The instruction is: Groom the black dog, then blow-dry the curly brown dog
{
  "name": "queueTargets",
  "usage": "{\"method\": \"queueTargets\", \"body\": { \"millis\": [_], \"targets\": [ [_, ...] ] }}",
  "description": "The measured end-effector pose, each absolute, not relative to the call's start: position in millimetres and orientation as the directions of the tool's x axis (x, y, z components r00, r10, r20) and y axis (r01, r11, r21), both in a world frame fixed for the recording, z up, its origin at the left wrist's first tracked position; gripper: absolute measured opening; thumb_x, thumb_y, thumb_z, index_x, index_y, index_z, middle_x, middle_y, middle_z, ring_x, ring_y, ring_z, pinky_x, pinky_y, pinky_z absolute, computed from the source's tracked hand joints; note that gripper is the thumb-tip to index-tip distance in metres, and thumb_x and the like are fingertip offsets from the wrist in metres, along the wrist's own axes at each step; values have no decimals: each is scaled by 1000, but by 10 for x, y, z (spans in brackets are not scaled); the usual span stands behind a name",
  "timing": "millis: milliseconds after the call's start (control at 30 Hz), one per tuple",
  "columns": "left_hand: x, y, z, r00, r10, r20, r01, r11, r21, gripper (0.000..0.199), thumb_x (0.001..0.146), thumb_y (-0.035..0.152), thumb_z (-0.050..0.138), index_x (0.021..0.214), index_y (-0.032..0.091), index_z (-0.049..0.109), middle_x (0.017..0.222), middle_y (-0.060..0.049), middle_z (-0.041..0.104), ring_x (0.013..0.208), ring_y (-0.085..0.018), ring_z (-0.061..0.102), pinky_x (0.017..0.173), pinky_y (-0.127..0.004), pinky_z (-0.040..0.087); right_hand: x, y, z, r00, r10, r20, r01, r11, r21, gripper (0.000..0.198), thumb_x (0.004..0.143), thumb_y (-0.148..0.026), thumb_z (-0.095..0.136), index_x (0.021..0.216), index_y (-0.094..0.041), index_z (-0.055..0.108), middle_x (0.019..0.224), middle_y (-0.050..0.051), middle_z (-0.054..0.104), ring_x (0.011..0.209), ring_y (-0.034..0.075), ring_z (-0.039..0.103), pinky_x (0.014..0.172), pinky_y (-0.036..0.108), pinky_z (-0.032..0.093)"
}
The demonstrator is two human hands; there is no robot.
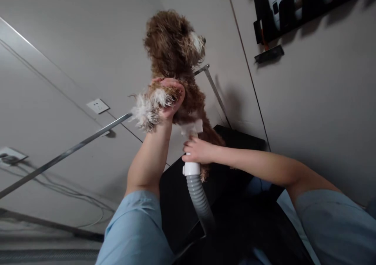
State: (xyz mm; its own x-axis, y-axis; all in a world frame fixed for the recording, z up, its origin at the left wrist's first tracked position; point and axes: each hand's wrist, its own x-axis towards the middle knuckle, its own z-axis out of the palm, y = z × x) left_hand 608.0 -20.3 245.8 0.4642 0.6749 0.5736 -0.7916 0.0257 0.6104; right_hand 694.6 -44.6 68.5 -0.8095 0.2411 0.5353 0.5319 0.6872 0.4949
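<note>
In the upper middle of the frame a curly brown dog (pixel 194 96) is held upright, the left hand (pixel 179 97) closed round its front legs (pixel 163 98), apparently to keep its belly (pixel 185 116) bared. Near the centre, the right hand (pixel 200 150) curls round a white nozzle (pixel 192 168) on a gray hose (pixel 197 192), seemingly steadying it by that belly.

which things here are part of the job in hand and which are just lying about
In use:
- brown dog, held by the left hand
- white nozzle, in the right hand
- grey hose
- black table

Just around:
- wall socket
- black wall rack
</note>
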Motion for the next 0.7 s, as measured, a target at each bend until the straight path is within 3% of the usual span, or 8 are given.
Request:
{"method": "queueTargets", "body": {
  "millis": [100,200,267,433,700],
  "targets": [
    [6073,-202,2495,477,647,595,-821,85,565,33,100,19,42,67,21,46,62,6,56,60,-5,59,74,-17,52,6929,-477,826,-773,225,593,572,650,500,20,95,-17,50,107,-22,65,109,12,66,111,27,55,105,54,34],
    [6053,-265,2570,467,646,604,-837,101,539,36,103,25,38,67,23,42,60,6,55,58,-5,59,73,-15,52,6935,-516,864,-830,232,508,498,719,485,24,88,-17,60,111,-21,64,106,11,65,106,27,57,99,51,39],
    [6034,-291,2614,488,641,593,-826,120,550,35,103,27,37,68,24,39,60,6,55,58,-4,59,72,-14,52,6941,-570,839,-823,207,529,491,728,478,25,89,-17,58,113,-21,64,109,12,65,109,28,57,99,51,39],
    [6006,-242,2668,398,717,572,-786,-55,615,41,104,27,30,64,23,39,59,3,51,58,-8,58,72,-18,53,6942,-798,806,-749,95,656,486,752,445,29,90,-17,55,119,-20,63,120,14,64,125,30,53,108,54,35],
    [5940,-140,2688,260,748,611,-807,-179,563,41,99,22,34,59,25,44,60,-3,56,79,-17,61,80,-27,52,6968,-977,802,-710,191,677,502,812,297,28,92,-21,58,119,-19,64,120,14,66,130,28,52,113,54,33]
  ]
}}
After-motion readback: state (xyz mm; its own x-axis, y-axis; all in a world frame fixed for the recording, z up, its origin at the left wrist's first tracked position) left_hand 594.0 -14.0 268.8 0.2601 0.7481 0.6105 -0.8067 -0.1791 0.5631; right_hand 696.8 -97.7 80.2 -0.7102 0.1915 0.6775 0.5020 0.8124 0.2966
